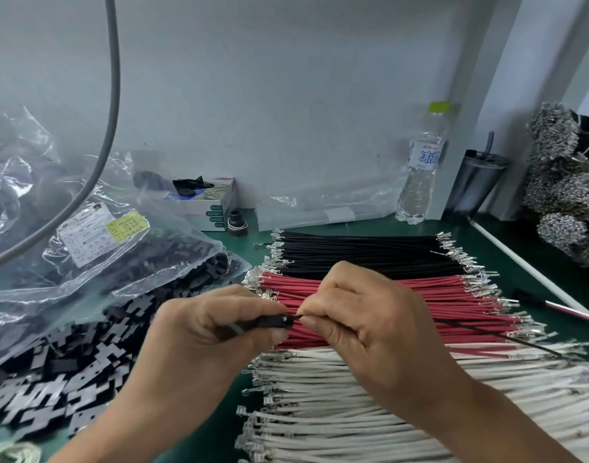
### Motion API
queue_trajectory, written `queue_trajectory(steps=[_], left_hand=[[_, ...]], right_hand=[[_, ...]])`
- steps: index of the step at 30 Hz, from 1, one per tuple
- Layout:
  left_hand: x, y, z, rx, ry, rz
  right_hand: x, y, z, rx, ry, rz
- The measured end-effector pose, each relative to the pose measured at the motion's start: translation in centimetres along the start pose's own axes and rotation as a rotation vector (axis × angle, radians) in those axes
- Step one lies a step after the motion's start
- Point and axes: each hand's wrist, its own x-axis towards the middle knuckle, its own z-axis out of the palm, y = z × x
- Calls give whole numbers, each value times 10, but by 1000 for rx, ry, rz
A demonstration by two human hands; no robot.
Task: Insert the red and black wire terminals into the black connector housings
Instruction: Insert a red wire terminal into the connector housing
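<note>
My left hand (213,329) grips a small black connector housing (274,321) between thumb and fingers, above the wire rows. My right hand (363,315) pinches a thin black wire (486,332) at its left end, right at the housing's opening; the terminal tip is hidden by my fingers. The wire trails off to the right over the rows. Beneath the hands lie rows of black wires (353,248), red wires (453,295) and white wires (353,412), all with metal terminals at both ends.
A pile of loose black connector housings (69,372) spills from a clear bag (96,248) on the left. A water bottle (420,168), a grey tumbler (476,182) and a small box (206,205) stand at the back. Bundled terminal-ended wires (560,182) lie far right.
</note>
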Motion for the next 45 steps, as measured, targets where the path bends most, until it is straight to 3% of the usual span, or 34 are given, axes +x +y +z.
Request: queue_trajectory(steps=[2, 7, 13, 18, 20, 22, 24, 30, 34, 45], left_hand=[[-1, 1, 2, 110, -13, 22], [-2, 0, 4, 2, 41, -72], [-4, 3, 2, 102, 33, -50], [0, -2, 4, -78, 122, -120], [2, -6, 2, -118, 179, -157], [3, -9, -1, -146, 191, -210], [3, -11, -3, -170, 185, -243], [7, -5, -6, -360, 200, -356], [6, -5, -6, -577, 64, -469], [5, -7, -3, -748, -60, -580]], right_hand=[[0, -2, 4, -47, -36, -27], [0, 5, 0, -18, -16, 65], [0, -2, 12, -110, -1, -18], [3, -5, 9, -279, 196, -51], [1, -9, 11, -280, 60, -24], [-1, -12, 16, -238, -136, 94], [-2, -10, 19, -126, -184, 233], [-4, 0, 9, 22, -147, 292], [-4, 1, 2, 251, -6, 285], [-6, 0, -3, 273, 75, 206]])
